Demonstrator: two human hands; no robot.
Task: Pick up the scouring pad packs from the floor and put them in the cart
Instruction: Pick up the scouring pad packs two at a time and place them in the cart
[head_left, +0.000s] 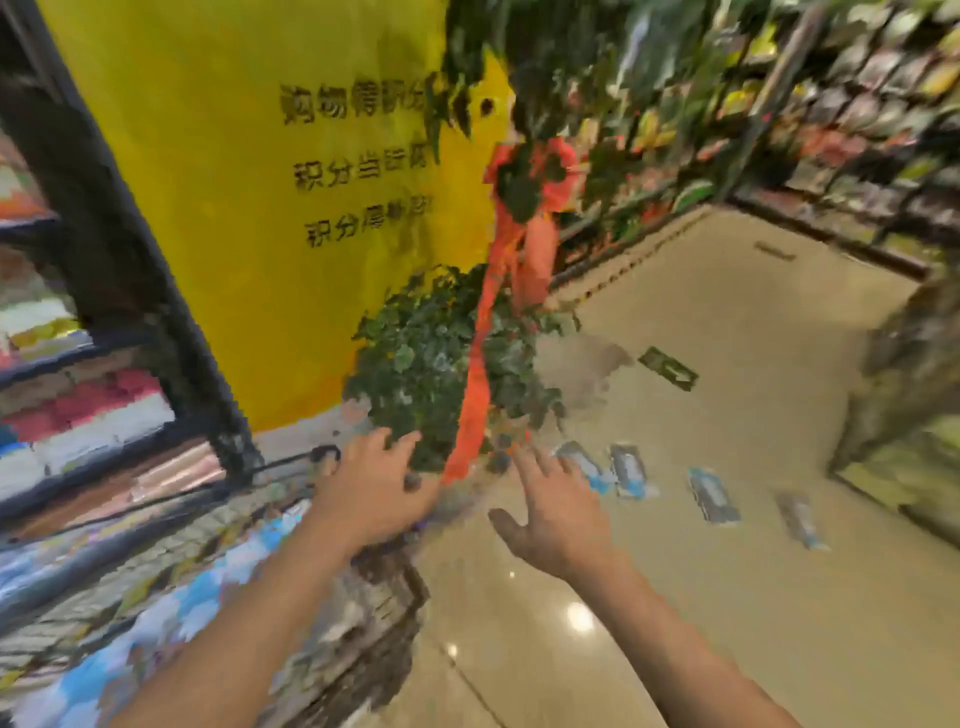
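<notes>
Several scouring pad packs lie in a row on the beige floor: one (584, 464) just past my right fingertips, then another (628, 470), a third (712, 493) and the farthest (800, 519). They look blue, white and grey, but the frame is badly blurred. My right hand (558, 512) reaches out with fingers spread and holds nothing. My left hand (371, 488) hovers over the cart (218, 597) at the lower left, fingers relaxed and empty. The cart holds blue and white packs.
A potted plant (436, 374) with an orange ribbon (480, 364) stands just beyond my hands, against a yellow sign (260, 182). Shelves of goods line the left edge and the far right aisle. A green arrow sticker (667, 368) marks the floor.
</notes>
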